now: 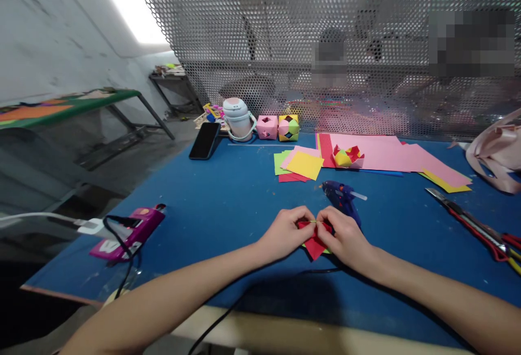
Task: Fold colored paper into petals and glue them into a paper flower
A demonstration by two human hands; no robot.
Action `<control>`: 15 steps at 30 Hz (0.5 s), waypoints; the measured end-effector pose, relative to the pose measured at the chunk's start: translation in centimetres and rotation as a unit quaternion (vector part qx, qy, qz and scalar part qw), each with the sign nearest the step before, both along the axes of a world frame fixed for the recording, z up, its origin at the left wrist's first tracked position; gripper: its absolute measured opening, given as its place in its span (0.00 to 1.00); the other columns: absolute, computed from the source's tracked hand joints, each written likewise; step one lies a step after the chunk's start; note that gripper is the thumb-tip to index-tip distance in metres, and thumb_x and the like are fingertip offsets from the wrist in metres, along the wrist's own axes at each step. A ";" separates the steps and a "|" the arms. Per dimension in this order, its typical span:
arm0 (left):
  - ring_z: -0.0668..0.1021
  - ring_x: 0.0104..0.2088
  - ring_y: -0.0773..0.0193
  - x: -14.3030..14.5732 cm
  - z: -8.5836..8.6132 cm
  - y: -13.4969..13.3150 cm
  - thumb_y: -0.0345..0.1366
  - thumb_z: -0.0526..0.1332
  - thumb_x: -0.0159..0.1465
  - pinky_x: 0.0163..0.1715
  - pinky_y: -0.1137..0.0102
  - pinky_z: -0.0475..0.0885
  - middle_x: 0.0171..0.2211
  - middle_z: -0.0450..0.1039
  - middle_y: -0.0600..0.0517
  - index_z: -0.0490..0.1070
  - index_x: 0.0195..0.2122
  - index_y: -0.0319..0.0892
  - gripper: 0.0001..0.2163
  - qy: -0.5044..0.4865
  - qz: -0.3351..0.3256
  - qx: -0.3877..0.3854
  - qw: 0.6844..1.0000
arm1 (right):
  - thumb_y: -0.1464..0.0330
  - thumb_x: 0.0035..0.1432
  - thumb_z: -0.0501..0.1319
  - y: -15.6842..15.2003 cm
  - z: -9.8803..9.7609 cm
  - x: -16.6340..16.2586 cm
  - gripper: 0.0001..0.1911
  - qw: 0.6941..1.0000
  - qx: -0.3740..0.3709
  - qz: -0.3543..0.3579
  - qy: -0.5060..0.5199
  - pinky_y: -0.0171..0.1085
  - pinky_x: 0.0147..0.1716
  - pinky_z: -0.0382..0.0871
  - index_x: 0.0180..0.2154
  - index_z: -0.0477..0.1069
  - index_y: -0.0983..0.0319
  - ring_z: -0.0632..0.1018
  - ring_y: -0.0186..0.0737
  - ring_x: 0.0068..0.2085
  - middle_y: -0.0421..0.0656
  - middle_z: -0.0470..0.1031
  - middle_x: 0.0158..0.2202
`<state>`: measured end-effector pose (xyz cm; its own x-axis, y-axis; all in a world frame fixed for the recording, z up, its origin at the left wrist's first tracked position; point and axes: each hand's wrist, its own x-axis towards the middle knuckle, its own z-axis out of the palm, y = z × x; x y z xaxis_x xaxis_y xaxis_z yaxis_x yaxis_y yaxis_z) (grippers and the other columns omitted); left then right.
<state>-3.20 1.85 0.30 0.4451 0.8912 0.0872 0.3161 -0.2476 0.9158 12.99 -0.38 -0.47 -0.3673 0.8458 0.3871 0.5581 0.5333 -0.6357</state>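
Both hands meet low in the middle of the head view, over the blue table [228,197]. My left hand [290,234] and my right hand [345,235] pinch a red folded paper [315,246] from either side, thumbs and fingertips close together at its upper edge. Bits of green and yellow paper show at its rim; the fingers hide part of it. Just beyond my right hand lies a dark blue glue gun [341,196] on its side. A stack of coloured paper squares [305,165], yellow on top, rests farther back.
A half-formed paper piece [348,157] sits on pink sheets [378,151]. Two paper cubes [267,127], a white jug [239,119] and a phone [204,140] line the back left. A purple power strip [132,235] is at left, a utility knife [468,216] at right. A perforated screen [285,73] rises behind.
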 end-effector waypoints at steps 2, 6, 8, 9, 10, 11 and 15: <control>0.68 0.23 0.70 0.0 -0.1 -0.1 0.32 0.56 0.54 0.24 0.77 0.62 0.21 0.68 0.55 0.69 0.24 0.39 0.05 0.009 0.008 0.028 1.000 | 0.72 0.58 0.50 0.0 0.1 0.0 0.07 1.000 -0.006 0.004 0.004 0.33 0.30 0.62 0.30 0.64 0.61 0.69 0.35 0.29 0.41 0.66 0.28; 0.69 0.24 0.70 -0.2 -0.2 0.0 0.31 0.56 0.54 0.26 0.76 0.63 0.21 0.69 0.55 0.69 0.22 0.38 0.06 0.002 0.036 0.049 0.998 | 0.71 0.59 0.50 0.1 0.6 0.0 0.07 0.998 -0.047 -0.005 0.047 0.33 0.34 0.64 0.34 0.67 0.61 0.71 0.35 0.33 0.42 0.70 0.31; 0.69 0.24 0.69 -0.2 -0.1 0.1 0.32 0.56 0.54 0.26 0.75 0.63 0.21 0.69 0.54 0.69 0.22 0.38 0.07 -0.007 0.044 0.037 0.998 | 0.70 0.58 0.52 0.2 0.7 0.0 0.06 0.996 -0.068 -0.023 0.062 0.33 0.33 0.64 0.35 0.68 0.61 0.72 0.35 0.32 0.41 0.71 0.32; 0.69 0.24 0.69 -0.2 -0.1 0.1 0.32 0.56 0.55 0.26 0.75 0.63 0.21 0.69 0.54 0.69 0.22 0.38 0.07 -0.010 0.045 0.027 0.999 | 0.70 0.58 0.53 0.2 0.7 0.0 0.06 0.995 -0.073 -0.033 0.064 0.33 0.32 0.64 0.34 0.68 0.61 0.71 0.34 0.31 0.40 0.71 0.30; 0.69 0.24 0.69 -0.2 0.0 0.1 0.33 0.56 0.55 0.26 0.75 0.63 0.21 0.69 0.54 0.69 0.22 0.38 0.07 -0.013 0.044 0.017 0.999 | 0.70 0.57 0.53 0.3 0.7 0.0 0.06 0.994 -0.075 -0.040 0.064 0.32 0.30 0.64 0.33 0.68 0.62 0.71 0.34 0.30 0.40 0.71 0.29; 0.69 0.24 0.69 -0.2 0.0 0.1 0.34 0.56 0.55 0.25 0.75 0.63 0.21 0.69 0.54 0.69 0.22 0.38 0.07 -0.015 0.044 0.009 0.999 | 0.70 0.57 0.53 0.3 0.7 0.0 0.06 0.994 -0.074 -0.045 0.062 0.32 0.29 0.63 0.31 0.68 0.62 0.71 0.34 0.29 0.39 0.70 0.27; 0.67 0.23 0.70 -0.1 0.0 0.1 0.35 0.57 0.55 0.23 0.76 0.62 0.21 0.68 0.54 0.68 0.22 0.38 0.08 -0.025 0.023 -0.007 0.999 | 0.72 0.57 0.53 0.3 0.7 0.1 0.08 0.996 -0.056 -0.047 0.059 0.32 0.28 0.62 0.27 0.67 0.62 0.70 0.33 0.27 0.39 0.69 0.25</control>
<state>-3.27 1.93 0.34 0.3991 0.9119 0.0959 0.2804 -0.2209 0.9341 13.05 -0.03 0.25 -0.2420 0.9145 0.3243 0.5205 0.4044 -0.7520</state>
